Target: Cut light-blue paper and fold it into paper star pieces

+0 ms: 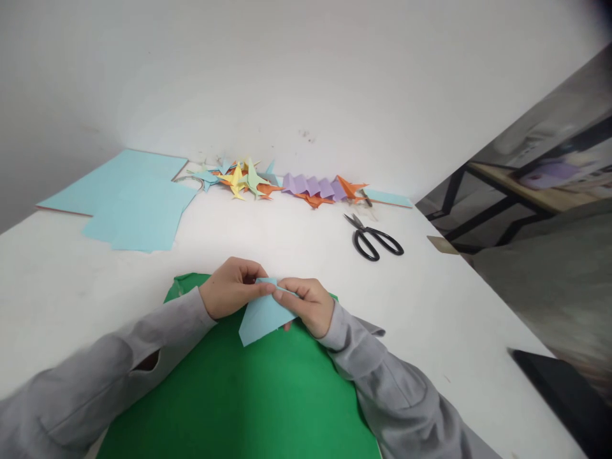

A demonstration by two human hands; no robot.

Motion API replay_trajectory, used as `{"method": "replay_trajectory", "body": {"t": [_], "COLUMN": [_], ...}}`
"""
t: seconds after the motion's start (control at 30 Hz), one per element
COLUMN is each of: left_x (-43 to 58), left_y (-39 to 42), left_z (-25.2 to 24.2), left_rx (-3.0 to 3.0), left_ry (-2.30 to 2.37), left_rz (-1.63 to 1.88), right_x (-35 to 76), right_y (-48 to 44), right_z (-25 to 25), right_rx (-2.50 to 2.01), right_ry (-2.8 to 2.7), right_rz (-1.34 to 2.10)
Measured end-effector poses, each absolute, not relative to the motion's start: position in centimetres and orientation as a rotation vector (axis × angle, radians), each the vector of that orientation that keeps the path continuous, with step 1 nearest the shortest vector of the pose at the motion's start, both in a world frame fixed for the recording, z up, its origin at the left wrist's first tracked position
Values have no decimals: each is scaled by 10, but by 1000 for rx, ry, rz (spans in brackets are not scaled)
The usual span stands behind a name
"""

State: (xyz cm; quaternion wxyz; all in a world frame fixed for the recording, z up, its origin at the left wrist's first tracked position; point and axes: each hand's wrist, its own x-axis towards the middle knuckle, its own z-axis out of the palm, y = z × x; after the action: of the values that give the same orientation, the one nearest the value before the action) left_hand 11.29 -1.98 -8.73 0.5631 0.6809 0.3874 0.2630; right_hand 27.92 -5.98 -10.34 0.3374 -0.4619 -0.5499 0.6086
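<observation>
A small folded light blue paper (265, 317) is held between both hands, above a green cloth surface (239, 389) near the bottom middle. My left hand (235, 288) pinches its upper left edge, thumb on top. My right hand (310, 303) grips the upper right part, its thumb close to the left thumb. The paper's wide end points down and to the left. Some fingertips are hidden behind the paper.
Black-handled scissors (373, 239) lie at the right on the white table (268, 236). Light blue sheets (138, 204) are at the left. Folded colored paper pieces (236, 180) and pleated purple paper (310, 185) line the wall. A dark flat object (559, 389) sits at the right edge.
</observation>
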Motion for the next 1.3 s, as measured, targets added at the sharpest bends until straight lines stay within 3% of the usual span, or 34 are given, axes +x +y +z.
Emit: {"method": "replay_trajectory", "body": {"t": [0.77, 1.03, 1.3], "left_x": [114, 109, 109], "left_y": [-18, -14, -11], "left_z": [-92, -90, -88], "left_rx": [1614, 1576, 1459], "left_ry": [925, 753, 798], "left_rz": [636, 499, 499], "right_x": [282, 282, 285], "right_y": [-57, -56, -57], "right_z": [-104, -104, -104], "right_rx": [-1229, -1217, -1120], "right_ry": [-1435, -1604, -1440], "right_rz": [1536, 1444, 1699]}}
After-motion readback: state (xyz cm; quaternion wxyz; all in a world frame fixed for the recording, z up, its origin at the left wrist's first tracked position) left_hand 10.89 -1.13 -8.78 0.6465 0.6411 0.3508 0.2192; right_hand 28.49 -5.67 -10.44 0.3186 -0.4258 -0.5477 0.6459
